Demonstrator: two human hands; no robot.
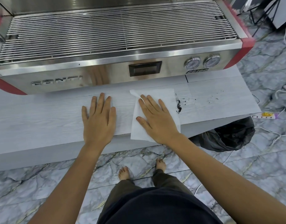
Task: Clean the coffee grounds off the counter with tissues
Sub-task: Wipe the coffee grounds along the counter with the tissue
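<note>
A white tissue lies spread on the pale wood-grain counter, its near edge hanging over the counter's front. My right hand rests flat on the tissue with fingers apart, pressing it down. Just right of the tissue's edge sits a dark clump of coffee grounds. Finer specks of grounds are scattered farther right. My left hand lies flat and bare on the counter to the tissue's left, holding nothing.
A steel espresso machine with red corners and a wire rack stands right behind the work strip. A black bin bag sits on the floor under the counter's right end. Cables and a power strip lie on the marble floor at right.
</note>
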